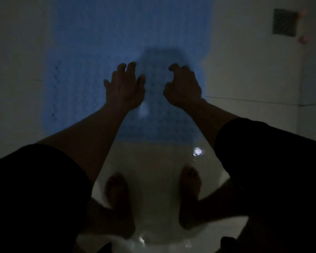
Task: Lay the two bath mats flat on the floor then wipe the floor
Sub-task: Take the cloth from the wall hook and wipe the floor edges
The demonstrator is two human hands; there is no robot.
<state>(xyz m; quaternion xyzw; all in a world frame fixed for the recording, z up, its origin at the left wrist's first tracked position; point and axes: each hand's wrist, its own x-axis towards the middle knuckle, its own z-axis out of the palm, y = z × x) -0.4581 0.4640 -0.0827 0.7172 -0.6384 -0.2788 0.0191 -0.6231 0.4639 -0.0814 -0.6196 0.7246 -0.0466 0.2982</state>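
One head-worn camera looks steeply down from standing height. It faces the floor (244, 73) ahead, feet (117, 201) at bottom.

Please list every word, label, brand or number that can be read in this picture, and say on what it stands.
None can be read.
Blue bath mat: only a bumpy pattern, no letters.
Grey square drain cover: dark and blurred, no text to make out.
White floor tiles: plain.
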